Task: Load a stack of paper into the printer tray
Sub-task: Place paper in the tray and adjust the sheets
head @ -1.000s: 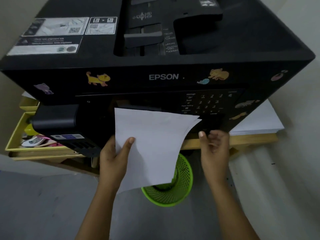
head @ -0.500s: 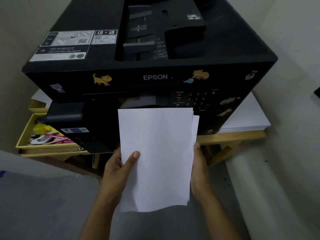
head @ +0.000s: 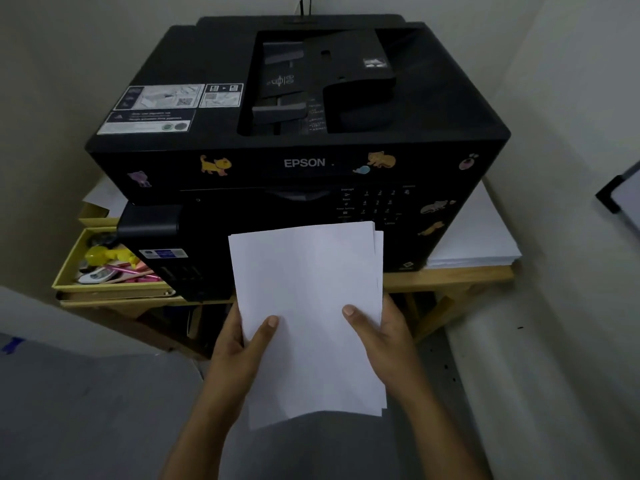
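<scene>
Now both thumbs press on top: left hand [head: 239,344] and right hand [head: 384,336] clasp the paper [head: 308,306] by its sides, near the printer [head: 304,164] front. Uneven right edges could jam on loading.

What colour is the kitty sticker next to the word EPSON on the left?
Yellow. The cat sticker shows on the black printer front in the head view.

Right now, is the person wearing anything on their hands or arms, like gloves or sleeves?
No. The left hand and right hand are bare: no gloves, rings, watch or bracelets. Both forearms are bare too, with no sleeves anywhere in view. The thumbnails look short and unpainted.
</scene>
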Motion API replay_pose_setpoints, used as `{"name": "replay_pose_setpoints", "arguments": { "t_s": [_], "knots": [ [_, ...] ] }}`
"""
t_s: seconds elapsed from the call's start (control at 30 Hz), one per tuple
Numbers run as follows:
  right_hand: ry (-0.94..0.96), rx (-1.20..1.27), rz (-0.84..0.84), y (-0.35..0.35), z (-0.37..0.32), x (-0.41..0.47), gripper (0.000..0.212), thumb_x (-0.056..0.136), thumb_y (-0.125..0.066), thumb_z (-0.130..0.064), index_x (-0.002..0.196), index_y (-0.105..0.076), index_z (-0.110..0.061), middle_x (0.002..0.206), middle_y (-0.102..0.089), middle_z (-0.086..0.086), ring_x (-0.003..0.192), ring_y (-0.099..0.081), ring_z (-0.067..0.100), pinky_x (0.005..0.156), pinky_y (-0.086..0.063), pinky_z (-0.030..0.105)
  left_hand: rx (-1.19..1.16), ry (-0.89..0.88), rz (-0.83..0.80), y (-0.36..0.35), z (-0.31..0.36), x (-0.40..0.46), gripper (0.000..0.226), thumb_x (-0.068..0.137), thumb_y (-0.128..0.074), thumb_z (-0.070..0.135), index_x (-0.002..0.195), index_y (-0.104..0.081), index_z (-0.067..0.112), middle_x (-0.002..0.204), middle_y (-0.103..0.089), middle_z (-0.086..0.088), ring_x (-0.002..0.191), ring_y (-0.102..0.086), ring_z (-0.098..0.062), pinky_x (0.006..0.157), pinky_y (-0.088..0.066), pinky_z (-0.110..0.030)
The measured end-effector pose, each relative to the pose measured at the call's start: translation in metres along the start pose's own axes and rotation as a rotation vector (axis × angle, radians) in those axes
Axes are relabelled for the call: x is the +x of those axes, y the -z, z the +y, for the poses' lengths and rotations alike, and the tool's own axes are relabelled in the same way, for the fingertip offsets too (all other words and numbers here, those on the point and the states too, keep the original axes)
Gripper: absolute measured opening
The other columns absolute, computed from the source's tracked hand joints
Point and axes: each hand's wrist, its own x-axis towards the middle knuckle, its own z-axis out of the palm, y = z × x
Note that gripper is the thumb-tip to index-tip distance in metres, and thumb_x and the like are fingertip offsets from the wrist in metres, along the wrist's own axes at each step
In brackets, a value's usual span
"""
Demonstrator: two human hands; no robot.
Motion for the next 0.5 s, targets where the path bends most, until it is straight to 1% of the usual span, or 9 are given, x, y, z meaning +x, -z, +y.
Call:
{"name": "replay_pose_setpoints", "arguments": {
  "t_s": [0.07, 0.13, 0.17, 0.23, 0.3, 0.33, 0.4, 0.43, 0.5],
  "knots": [
    [0.035, -0.01, 0.018, 0.002, -0.004, -0.003, 0.042, 0.099, -0.071, -0.043, 0.137, -0.057, -0.051, 0.126, -0.07, -0.033, 0.12, -0.068, -0.004, 0.09, -0.061, 0.018, -0.122, 0.039, 0.0, 0.002, 0.001, -0.003, 0.06, 0.089, -0.071, 0.032, 0.144, -0.051, 0.045, 0.128, -0.069, 0.023, 0.114, -0.07, -0.011, 0.086, -0.061, -0.033],
    [0.066, -0.015, 0.035, 0.004, -0.011, -0.006, 0.036, 0.101, -0.07, -0.038, 0.131, -0.057, -0.054, 0.121, -0.069, -0.039, 0.117, -0.067, -0.009, 0.086, -0.059, 0.012, -0.255, 0.095, -0.023, 0.001, 0.004, -0.006, 0.057, 0.092, -0.07, 0.022, 0.143, -0.054, 0.041, 0.129, -0.073, 0.013, 0.112, -0.074, -0.016, 0.088, -0.061, -0.04],
    [0.082, -0.02, 0.035, 0.004, -0.014, -0.007, 0.035, 0.102, -0.07, -0.036, 0.13, -0.057, -0.053, 0.121, -0.07, -0.038, 0.116, -0.068, -0.009, 0.087, -0.059, 0.013, -0.277, 0.119, -0.044, 0.001, 0.007, -0.007, 0.053, 0.093, -0.069, 0.02, 0.141, -0.057, 0.038, 0.129, -0.074, 0.01, 0.111, -0.074, -0.017, 0.087, -0.062, -0.04],
    [0.097, -0.03, 0.032, 0.002, -0.018, -0.009, 0.033, 0.102, -0.07, -0.037, 0.131, -0.06, -0.051, 0.123, -0.073, -0.03, 0.114, -0.07, -0.003, 0.091, -0.063, 0.025, -0.259, 0.144, -0.083, -0.003, 0.01, -0.01, 0.04, 0.096, -0.067, 0.019, 0.133, -0.064, 0.033, 0.124, -0.076, 0.007, 0.109, -0.075, -0.016, 0.083, -0.063, -0.035],
    [0.104, -0.008, 0.017, 0.0, -0.02, -0.01, 0.034, 0.102, -0.071, -0.039, 0.133, -0.062, -0.047, 0.126, -0.075, -0.022, 0.115, -0.072, 0.002, 0.095, -0.063, 0.035, -0.216, 0.145, -0.08, -0.01, 0.013, -0.012, 0.033, 0.096, -0.068, 0.024, 0.126, -0.066, 0.035, 0.119, -0.078, 0.009, 0.109, -0.074, -0.016, 0.086, -0.061, -0.035],
    [0.109, 0.007, 0.009, -0.002, -0.022, -0.011, 0.036, 0.102, -0.071, -0.039, 0.136, -0.062, -0.045, 0.128, -0.075, -0.019, 0.116, -0.072, 0.004, 0.097, -0.063, 0.038, -0.186, 0.135, -0.062, -0.013, 0.014, -0.012, 0.03, 0.096, -0.069, 0.027, 0.123, -0.067, 0.037, 0.115, -0.079, 0.013, 0.109, -0.074, -0.016, 0.087, -0.059, -0.036],
    [0.125, 0.037, 0.008, -0.004, -0.027, -0.013, 0.041, 0.101, -0.072, -0.037, 0.141, -0.062, -0.04, 0.13, -0.075, -0.017, 0.119, -0.071, 0.005, 0.1, -0.062, 0.039, -0.13, 0.088, -0.018, -0.017, 0.019, -0.013, 0.022, 0.097, -0.067, 0.031, 0.116, -0.066, 0.041, 0.105, -0.078, 0.021, 0.103, -0.073, -0.011, 0.084, -0.057, -0.034],
    [0.139, 0.057, 0.015, -0.004, -0.029, -0.014, 0.043, 0.1, -0.073, -0.035, 0.142, -0.062, -0.038, 0.13, -0.075, -0.017, 0.119, -0.072, 0.005, 0.1, -0.062, 0.038, -0.126, 0.059, 0.002, -0.018, 0.023, -0.015, 0.02, 0.098, -0.066, 0.031, 0.114, -0.066, 0.042, 0.103, -0.078, 0.022, 0.101, -0.073, -0.009, 0.084, -0.057, -0.033],
    [0.17, 0.096, 0.028, 0.001, -0.036, -0.014, 0.045, 0.097, -0.075, -0.03, 0.141, -0.061, -0.035, 0.129, -0.076, -0.015, 0.119, -0.072, 0.007, 0.097, -0.063, 0.034, -0.14, 0.011, 0.033, -0.017, 0.031, -0.017, 0.021, 0.098, -0.066, 0.029, 0.116, -0.068, 0.04, 0.108, -0.078, 0.018, 0.101, -0.073, -0.006, 0.087, -0.056, -0.036]
  ]
}}
